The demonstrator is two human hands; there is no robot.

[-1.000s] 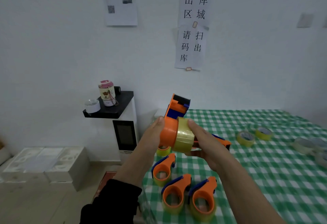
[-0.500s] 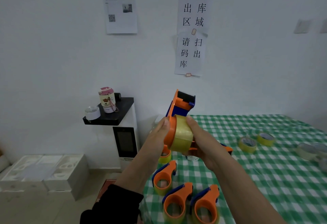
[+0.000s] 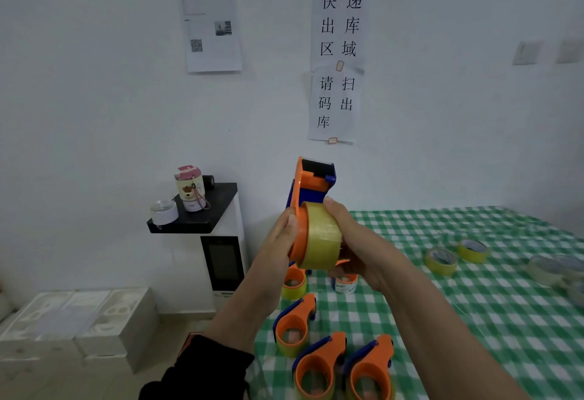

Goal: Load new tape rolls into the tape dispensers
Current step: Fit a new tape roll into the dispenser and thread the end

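Two-handed hold over the near left of the checked table (image 3: 474,304): grips orange dispenser (image 3: 313,184) with left hand (image 3: 278,241), clasps yellowish tape roll (image 3: 322,238) on it with right hand (image 3: 366,251).

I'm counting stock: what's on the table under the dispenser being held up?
Below the held dispenser, an orange dispenser with yellowish tape and a small white roll stand on the table. The right hand and held dispenser cover their tops.

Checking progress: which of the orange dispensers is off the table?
The one held aloft: left hand and right hand hold this dispenser, tape roll on it. The other dispensers lie on the checked table.
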